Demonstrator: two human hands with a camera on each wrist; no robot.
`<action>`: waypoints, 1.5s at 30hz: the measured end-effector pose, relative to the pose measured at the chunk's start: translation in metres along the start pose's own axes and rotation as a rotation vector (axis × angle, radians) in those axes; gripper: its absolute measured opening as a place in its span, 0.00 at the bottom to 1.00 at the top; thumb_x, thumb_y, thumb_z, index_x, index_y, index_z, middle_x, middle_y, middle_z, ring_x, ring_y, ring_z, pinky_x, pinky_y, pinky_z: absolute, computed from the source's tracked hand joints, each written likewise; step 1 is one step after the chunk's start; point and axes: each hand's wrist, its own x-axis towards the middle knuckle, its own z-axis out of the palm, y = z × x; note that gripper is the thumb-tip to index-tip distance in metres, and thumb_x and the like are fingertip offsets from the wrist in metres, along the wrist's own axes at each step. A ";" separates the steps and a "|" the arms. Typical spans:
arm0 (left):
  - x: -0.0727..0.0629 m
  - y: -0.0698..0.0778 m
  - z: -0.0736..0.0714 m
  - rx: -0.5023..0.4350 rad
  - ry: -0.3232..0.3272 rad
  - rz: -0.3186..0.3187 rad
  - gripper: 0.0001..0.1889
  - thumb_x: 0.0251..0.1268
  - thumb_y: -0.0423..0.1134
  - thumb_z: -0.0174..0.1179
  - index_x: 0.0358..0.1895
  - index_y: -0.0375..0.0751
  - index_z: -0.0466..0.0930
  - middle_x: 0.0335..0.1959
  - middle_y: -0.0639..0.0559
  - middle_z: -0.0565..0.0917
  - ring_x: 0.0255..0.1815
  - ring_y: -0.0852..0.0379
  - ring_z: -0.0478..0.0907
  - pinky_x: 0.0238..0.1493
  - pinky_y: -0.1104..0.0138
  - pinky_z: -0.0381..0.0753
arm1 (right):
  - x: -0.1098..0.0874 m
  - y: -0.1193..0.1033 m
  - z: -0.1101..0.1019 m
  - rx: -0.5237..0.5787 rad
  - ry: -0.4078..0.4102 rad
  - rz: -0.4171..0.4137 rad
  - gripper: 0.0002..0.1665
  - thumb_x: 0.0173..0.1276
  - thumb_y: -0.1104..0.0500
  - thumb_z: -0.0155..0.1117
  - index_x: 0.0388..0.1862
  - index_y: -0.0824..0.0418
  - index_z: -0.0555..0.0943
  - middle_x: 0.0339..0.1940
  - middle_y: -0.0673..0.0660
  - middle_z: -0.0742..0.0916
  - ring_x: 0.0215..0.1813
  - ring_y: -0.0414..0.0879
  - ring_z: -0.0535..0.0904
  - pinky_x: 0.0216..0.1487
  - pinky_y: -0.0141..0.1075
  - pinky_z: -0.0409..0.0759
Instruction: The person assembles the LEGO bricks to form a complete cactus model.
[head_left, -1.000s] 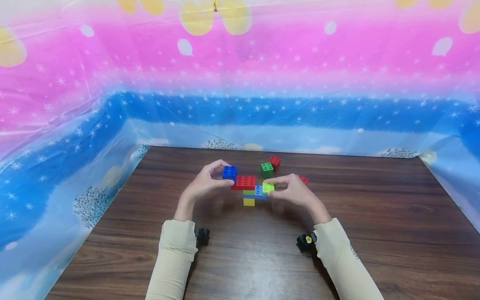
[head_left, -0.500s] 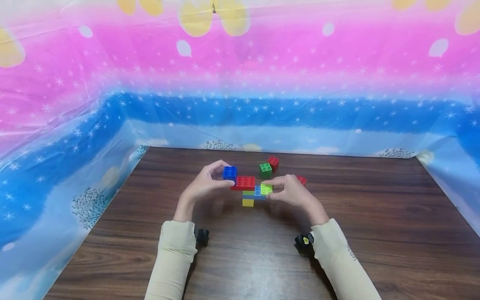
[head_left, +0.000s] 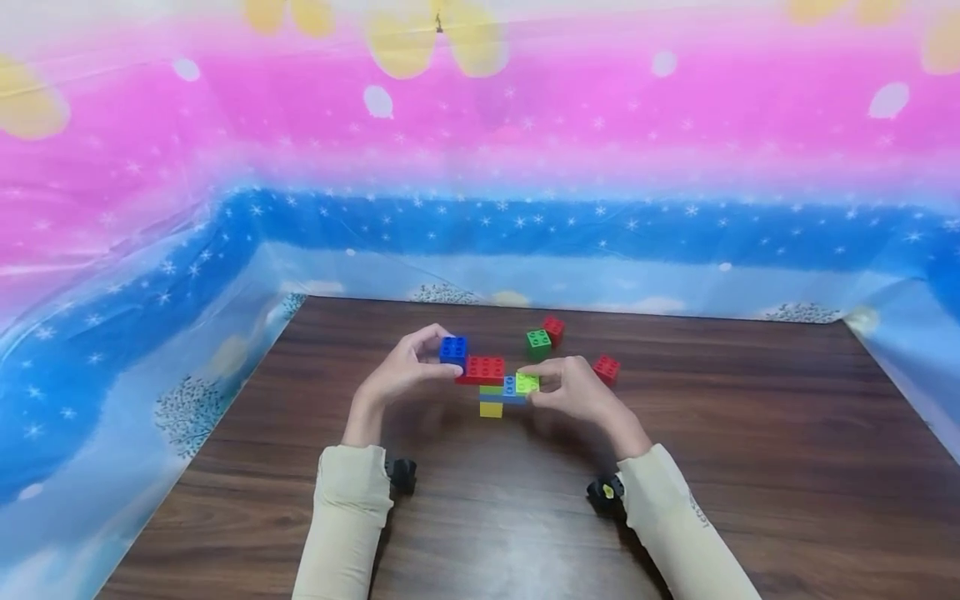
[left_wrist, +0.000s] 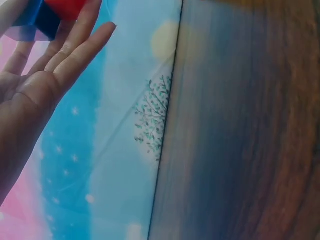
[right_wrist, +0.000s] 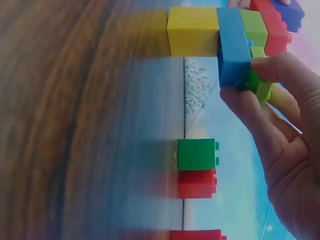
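A small build of toy building bricks stands mid-table. Its base is a yellow brick (head_left: 491, 410), with a light blue brick (right_wrist: 234, 47) across it reaching right. Above are a lime piece (right_wrist: 254, 27) and a long red brick (head_left: 484, 369) that reaches left. My left hand (head_left: 401, 367) grips the dark blue brick (head_left: 453, 350) at the red brick's left end, thumb in front, fingers behind. With thumb and fingers, my right hand (head_left: 581, 390) pinches a thin lime brick (head_left: 528, 382) on the light blue brick's right end; in the right wrist view it looks slightly tilted.
Behind the build lie a loose green brick (head_left: 537, 342) and a red brick (head_left: 553, 329) side by side. Another red brick (head_left: 607, 369) lies beyond my right hand. The wooden table (head_left: 750, 433) meets a patterned cloth (head_left: 480, 225) at its back edge.
The head view shifts slightly. Build and both hands now appear a little further left relative to the loose bricks, and more of the rightmost red brick shows. Both grips stay the same.
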 end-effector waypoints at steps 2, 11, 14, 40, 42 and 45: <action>0.001 -0.002 0.001 -0.023 -0.011 0.001 0.15 0.60 0.31 0.65 0.47 0.35 0.71 0.41 0.47 0.83 0.42 0.53 0.81 0.49 0.58 0.83 | -0.003 0.002 0.000 0.004 0.016 0.001 0.24 0.61 0.59 0.69 0.58 0.58 0.82 0.52 0.58 0.87 0.38 0.42 0.81 0.36 0.33 0.81; 0.002 -0.001 0.003 -0.034 -0.021 0.005 0.15 0.58 0.29 0.66 0.45 0.34 0.70 0.38 0.52 0.82 0.41 0.53 0.81 0.46 0.62 0.83 | -0.007 0.009 0.003 0.061 0.022 -0.025 0.25 0.65 0.58 0.65 0.62 0.59 0.79 0.56 0.60 0.85 0.56 0.52 0.83 0.53 0.45 0.84; 0.002 0.000 0.002 -0.022 -0.016 0.005 0.15 0.58 0.29 0.66 0.45 0.35 0.70 0.38 0.52 0.82 0.41 0.53 0.81 0.46 0.62 0.83 | -0.006 0.010 0.003 0.129 -0.004 0.001 0.26 0.66 0.56 0.65 0.63 0.58 0.77 0.56 0.61 0.85 0.50 0.53 0.86 0.50 0.42 0.84; 0.003 -0.003 0.001 0.010 0.005 -0.006 0.15 0.59 0.32 0.66 0.46 0.38 0.71 0.42 0.46 0.82 0.44 0.52 0.80 0.49 0.60 0.80 | 0.003 0.020 0.014 0.481 -0.059 0.057 0.24 0.71 0.57 0.61 0.63 0.64 0.72 0.43 0.67 0.84 0.31 0.45 0.85 0.37 0.39 0.87; 0.003 -0.003 0.001 0.009 0.005 -0.006 0.15 0.59 0.32 0.66 0.46 0.38 0.71 0.42 0.46 0.82 0.44 0.52 0.80 0.49 0.60 0.81 | 0.004 0.020 0.015 0.480 -0.049 0.065 0.23 0.71 0.58 0.61 0.62 0.64 0.72 0.38 0.64 0.84 0.29 0.43 0.82 0.34 0.37 0.85; 0.003 -0.003 0.001 0.003 0.007 -0.006 0.15 0.59 0.32 0.66 0.45 0.37 0.71 0.41 0.47 0.82 0.44 0.52 0.80 0.49 0.60 0.81 | 0.004 0.019 0.015 0.463 -0.036 0.071 0.23 0.71 0.58 0.61 0.61 0.65 0.73 0.31 0.59 0.82 0.25 0.41 0.78 0.30 0.33 0.81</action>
